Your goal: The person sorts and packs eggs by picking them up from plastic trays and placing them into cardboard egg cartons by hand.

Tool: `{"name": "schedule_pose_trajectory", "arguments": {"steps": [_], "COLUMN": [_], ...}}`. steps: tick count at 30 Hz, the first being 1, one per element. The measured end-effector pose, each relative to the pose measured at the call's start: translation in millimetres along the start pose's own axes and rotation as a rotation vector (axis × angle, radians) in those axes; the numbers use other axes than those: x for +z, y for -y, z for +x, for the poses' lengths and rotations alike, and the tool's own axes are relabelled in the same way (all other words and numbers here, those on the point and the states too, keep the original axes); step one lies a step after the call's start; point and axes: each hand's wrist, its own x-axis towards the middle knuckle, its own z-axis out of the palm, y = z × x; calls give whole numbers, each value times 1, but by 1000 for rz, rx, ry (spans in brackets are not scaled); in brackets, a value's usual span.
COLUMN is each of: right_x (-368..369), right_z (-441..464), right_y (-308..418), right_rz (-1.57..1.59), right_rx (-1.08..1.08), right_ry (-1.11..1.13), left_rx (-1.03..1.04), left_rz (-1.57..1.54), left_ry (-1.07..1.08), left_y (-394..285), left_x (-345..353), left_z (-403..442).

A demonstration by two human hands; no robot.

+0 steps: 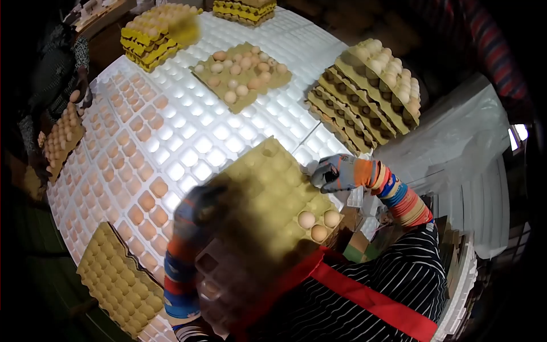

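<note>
My right hand (336, 172), in a grey and orange glove, is at the right edge of a yellowish egg tray (268, 176); its fingers are curled, and whatever they hold is hidden. Across the tray, my left hand (199, 208) is blurred and dark, near the tray's left edge, with its fingers unclear. Several cells of the tray show no egg, and three eggs (319, 232) sit in its near right corner. The tray's near left part is in shadow. Beneath it lies a white table surface of moulded cells (199, 137).
A stack of egg trays (364, 94) stands at the right, and a loaded tray (242, 74) lies ahead. Yellow trays (151, 43) are stacked farther back. At lower left are empty trays (117, 279). Another person's hand (84, 94) is near a tray of eggs (61, 137).
</note>
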Motion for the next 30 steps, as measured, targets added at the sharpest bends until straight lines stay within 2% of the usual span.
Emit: {"name": "schedule_pose_trajectory", "arguments": {"steps": [2, 3, 6, 8, 10, 12, 13, 14, 15, 16, 18, 19, 20, 21, 22, 24, 26, 27, 28, 30], "right_x": [13, 22, 50, 73, 78, 70, 70, 73, 67, 60, 72, 70, 69, 79, 88, 102, 93, 77, 77, 60], "right_z": [-25, -34, -53, -51, -57, -65, -68, -60, -57, -54, -37, -44, -53, -51, -51, -40, -26, -29, -22, -8], "right_y": [-6, -11, -17, -40, -54, -62, -63, -63, -64, -63, -61, -44, -26, -14, -5, -5, -13, -13, -16, -12], "right_rz": [132, -76, -261, -400, -179, 156, 446, 766, 980, 1181, 429, 174, -83, -319, -559, -713, -554, -358, -276, 365], "right_rx": [-89, -230, -345, -469, -576, -317, -272, -385, -315, -236, -914, -883, -847, -790, -719, -773, -847, -938, -842, -620], "right_ry": [110, 104, 68, -43, -183, -43, -95, -214, -85, 58, -212, -190, -174, -58, 49, 15, 97, 16, -9, 180], "left_rx": [210, 184, 95, -30, -82, -142, -195, -245, -216, -334, -522, -606, -535, -461, -478, -366, -395, -437, -411, -550], "left_rz": [104, 135, 101, 270, 538, 473, 460, 447, 464, 209, -306, -542, -540, -536, -936, -1166, -620, -888, -846, -448], "left_ry": [195, 216, 209, 276, 349, 174, 154, 129, 90, -50, -348, -497, -555, -610, -717, -729, -813, -907, -896, -967], "left_y": [-39, -70, -127, -151, -129, -106, -105, -105, -102, -100, -101, -119, -106, -92, -100, -82, -71, -72, -53, -19], "left_x": [38, 53, 96, 120, 158, 177, 180, 182, 183, 185, 182, 167, 163, 158, 151, 133, 119, 104, 92, 71], "left_z": [-9, -7, 5, 9, 3, -9, -10, -11, -14, -19, -29, -28, -43, -58, -62, -89, -111, -114, -125, -133]}}
